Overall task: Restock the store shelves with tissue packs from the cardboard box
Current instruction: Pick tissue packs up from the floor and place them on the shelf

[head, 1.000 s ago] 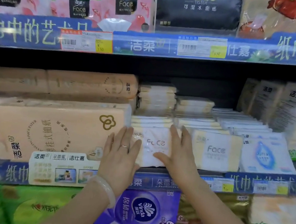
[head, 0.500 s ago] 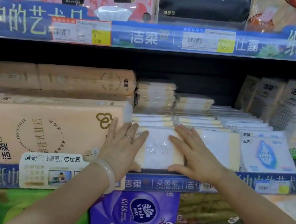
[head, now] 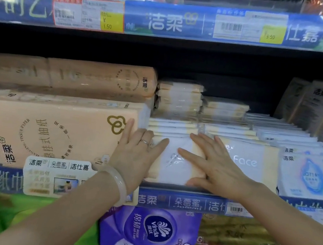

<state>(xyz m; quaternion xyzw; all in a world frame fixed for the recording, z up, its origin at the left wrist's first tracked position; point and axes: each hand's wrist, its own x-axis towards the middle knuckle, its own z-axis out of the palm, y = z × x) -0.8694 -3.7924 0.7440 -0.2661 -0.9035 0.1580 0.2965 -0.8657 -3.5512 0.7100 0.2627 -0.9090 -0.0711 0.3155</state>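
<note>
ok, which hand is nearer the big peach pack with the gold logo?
Left. The left hand has fingers reaching onto the peach pack's right edge; the right hand lies further right, on the Face pack.

White-and-cream tissue pack [head: 176, 163] stands upright at the shelf's [head: 188, 202] front edge.

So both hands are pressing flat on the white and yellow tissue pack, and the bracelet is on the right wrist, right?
Not quite. The bracelet is on the left wrist, not the right, as the head view shows. The rest holds: the left hand and right hand both press flat on the white and yellow tissue pack.
</note>
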